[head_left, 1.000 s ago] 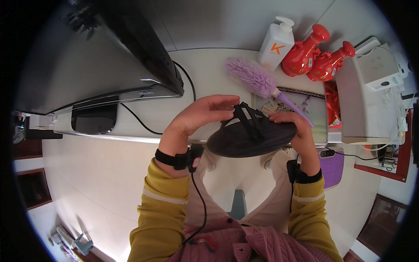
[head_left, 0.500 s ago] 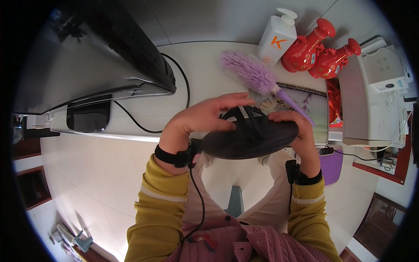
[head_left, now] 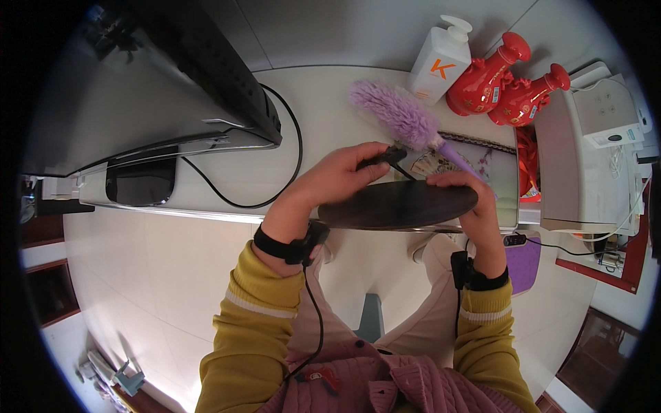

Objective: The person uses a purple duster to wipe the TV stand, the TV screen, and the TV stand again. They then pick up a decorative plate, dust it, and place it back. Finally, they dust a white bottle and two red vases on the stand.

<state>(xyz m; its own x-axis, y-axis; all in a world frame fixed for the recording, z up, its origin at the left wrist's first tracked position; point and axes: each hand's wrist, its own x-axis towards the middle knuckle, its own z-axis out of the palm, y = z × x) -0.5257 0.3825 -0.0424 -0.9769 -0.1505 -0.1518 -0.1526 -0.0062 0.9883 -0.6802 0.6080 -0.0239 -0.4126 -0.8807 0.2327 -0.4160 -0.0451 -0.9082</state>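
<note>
A dark, flat round disc is held nearly edge-on above the table's near edge. My right hand grips its right rim, thumb on the far side. My left hand is closed around a slim black piece at the disc's far side. From that piece a thin black arm curves down toward the disc; whether they are joined is hidden. Just beyond lies a fluffy purple duster, its handle pointing toward my right hand.
A large black screen stands at the left, with a black cable looping beside it. At the back right are a white pump bottle and two red vases. A white appliance stands at the far right.
The black piece, earlier lying against the disc as a broader frame, is now lifted at its far side by my left hand. The disc has tilted more edge-on and shifted slightly away.
</note>
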